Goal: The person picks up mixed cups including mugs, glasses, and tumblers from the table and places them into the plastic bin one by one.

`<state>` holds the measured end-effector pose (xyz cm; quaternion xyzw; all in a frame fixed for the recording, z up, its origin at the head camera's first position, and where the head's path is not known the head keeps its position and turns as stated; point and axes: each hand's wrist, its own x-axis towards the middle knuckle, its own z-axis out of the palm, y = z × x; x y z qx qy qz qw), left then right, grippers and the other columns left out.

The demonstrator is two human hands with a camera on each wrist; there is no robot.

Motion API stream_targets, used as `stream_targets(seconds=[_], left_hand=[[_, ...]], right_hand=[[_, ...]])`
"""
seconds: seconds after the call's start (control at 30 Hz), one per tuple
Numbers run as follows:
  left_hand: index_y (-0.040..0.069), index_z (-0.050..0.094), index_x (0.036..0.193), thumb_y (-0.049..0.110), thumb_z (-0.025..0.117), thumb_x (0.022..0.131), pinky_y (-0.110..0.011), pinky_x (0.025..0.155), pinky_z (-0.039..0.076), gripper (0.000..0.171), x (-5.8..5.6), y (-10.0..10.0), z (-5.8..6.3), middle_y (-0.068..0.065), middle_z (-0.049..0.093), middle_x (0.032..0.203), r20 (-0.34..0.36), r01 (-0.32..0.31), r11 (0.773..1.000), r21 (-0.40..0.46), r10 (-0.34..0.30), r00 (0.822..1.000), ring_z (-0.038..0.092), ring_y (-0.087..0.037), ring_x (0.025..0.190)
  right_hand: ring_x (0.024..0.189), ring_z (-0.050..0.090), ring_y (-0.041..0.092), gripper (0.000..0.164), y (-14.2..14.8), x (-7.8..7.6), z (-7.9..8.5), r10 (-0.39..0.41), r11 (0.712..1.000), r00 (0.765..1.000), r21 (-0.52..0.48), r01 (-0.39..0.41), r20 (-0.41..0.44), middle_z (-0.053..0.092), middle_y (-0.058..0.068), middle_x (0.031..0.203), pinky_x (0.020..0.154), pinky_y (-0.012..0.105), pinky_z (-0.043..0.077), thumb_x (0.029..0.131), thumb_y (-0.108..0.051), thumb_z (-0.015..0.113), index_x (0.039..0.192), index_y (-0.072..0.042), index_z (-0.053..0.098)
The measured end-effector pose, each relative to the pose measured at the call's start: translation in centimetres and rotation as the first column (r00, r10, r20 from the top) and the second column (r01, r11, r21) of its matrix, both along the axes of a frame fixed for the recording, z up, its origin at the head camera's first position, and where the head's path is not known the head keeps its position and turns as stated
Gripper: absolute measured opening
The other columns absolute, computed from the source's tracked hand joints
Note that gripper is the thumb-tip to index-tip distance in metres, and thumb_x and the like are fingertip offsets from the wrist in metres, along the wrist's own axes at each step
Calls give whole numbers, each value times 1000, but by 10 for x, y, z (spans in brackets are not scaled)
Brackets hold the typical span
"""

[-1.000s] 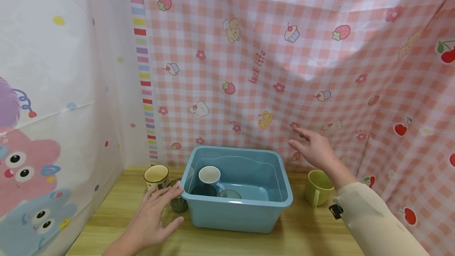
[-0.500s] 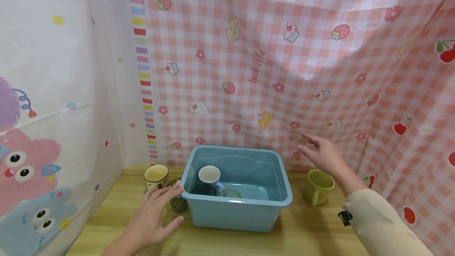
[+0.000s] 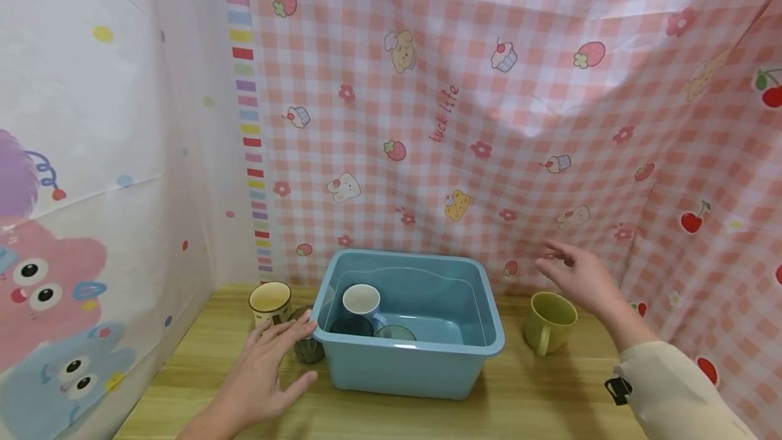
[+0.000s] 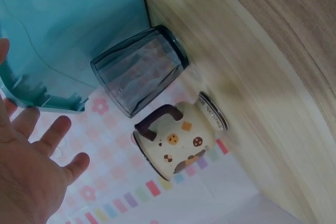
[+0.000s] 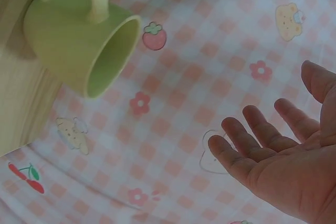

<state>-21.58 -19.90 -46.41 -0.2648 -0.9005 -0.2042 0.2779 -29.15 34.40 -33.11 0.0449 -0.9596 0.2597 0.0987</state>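
My left hand (image 3: 259, 375), fingers spread and fairly straight, is at the left edge of a blue plastic tub (image 3: 406, 369); its fingertips are by the rim. Past those fingers stand a dark clear glass (image 4: 140, 69) and a cream mug (image 4: 178, 140) with a brown handle and cookie pictures. Inside the tub sit a white cup (image 3: 361, 300), a dark glass (image 3: 351, 326) and a greenish clear glass (image 3: 395, 333). My right hand (image 3: 583, 280) hovers above and right of a green mug (image 3: 550, 323), apart from it, fingers loosely bent and holding nothing.
The wooden table (image 3: 525, 413) carries everything. Behind it hangs a pink checked cloth (image 3: 427, 175), close to the tub's back. A white printed cloth (image 3: 110, 155) closes off the left side.
My right hand has moved right and down, from beside the tub's back right corner to over the green mug. The left hand has stayed at the tub's rim.
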Motion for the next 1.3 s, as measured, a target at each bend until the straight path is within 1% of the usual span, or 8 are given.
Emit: stream_targets(seconds=[0.23, 0.4, 0.53, 0.7, 0.9, 0.97, 1.1, 1.3], left_hand=[[19, 60, 151, 33, 90, 82, -74, 113, 36, 77, 0, 0, 0, -2, 60, 158, -8, 2, 1000, -1, -2, 1000, 66, -33, 129], [19, 60, 152, 33, 90, 82, -74, 113, 36, 77, 0, 0, 1, -2, 61, 158, -7, 3, 1000, 1, -3, 1000, 66, -33, 129], [19, 61, 152, 34, 90, 82, -74, 113, 36, 77, 1, 1, 1, -2, 61, 158, -6, 1, 1000, 2, -1, 1000, 66, -33, 129], [19, 60, 152, 34, 90, 82, -74, 113, 36, 77, 1, 1, 2, -2, 60, 158, -9, 1, 1000, -2, -1, 1000, 66, -33, 128], [19, 61, 151, 33, 91, 81, -72, 113, 35, 78, 1, 1, 2, -2, 61, 158, -21, 5, 1000, -2, -5, 1000, 66, -33, 128], [19, 61, 151, 33, 91, 81, -72, 113, 35, 78, 1, 1, 2, -2, 61, 158, -21, 5, 1000, -2, -5, 1000, 66, -33, 128], [19, 61, 151, 33, 91, 81, -72, 113, 36, 78, 1, 1, 1, -2, 61, 158, -21, 5, 1000, -4, -5, 1000, 66, -32, 128], [20, 60, 152, 32, 91, 81, -73, 113, 36, 78, 1, 2, 2, -2, 61, 157, -3, -3, 1000, -3, 3, 1000, 66, -33, 128]], right_hand=[[142, 46, 61, 80, 15, 7, -3, -25, 1000, 999, -1, 25, 28, 50, 39, 154, 107, 72, 49, 109, -60, 50, 164, -3, 41], [140, 47, 63, 79, 27, 11, -6, -35, 999, 999, 19, 34, 32, 49, 42, 153, 105, 73, 49, 109, -59, 50, 162, 0, 41], [137, 51, 62, 79, 37, 15, -10, -47, 998, 999, 33, 46, 10, 52, 42, 150, 101, 71, 52, 109, -57, 51, 160, 2, 43], [133, 54, 63, 80, 50, 20, -16, -67, 997, 998, 31, 67, -13, 54, 41, 148, 101, 71, 52, 109, -56, 53, 159, 5, 44], [138, 47, 62, 88, 64, 26, -23, -95, 994, 994, -41, 97, 63, 46, 41, 155, 104, 72, 49, 108, -63, 50, 164, 3, 35], [137, 48, 62, 87, 67, 27, -26, -100, 994, 993, -34, 102, 60, 47, 41, 154, 102, 72, 50, 108, -63, 49, 163, 3, 36], [131, 54, 62, 82, 74, 30, -31, -109, 994, 994, 13, 108, 18, 52, 41, 149, 98, 69, 53, 109, -59, 50, 160, 5, 42], [132, 53, 64, 84, 82, 31, -39, -112, 994, 993, 13, 111, 39, 49, 43, 150, 98, 71, 52, 110, -60, 47, 160, 7, 39]])
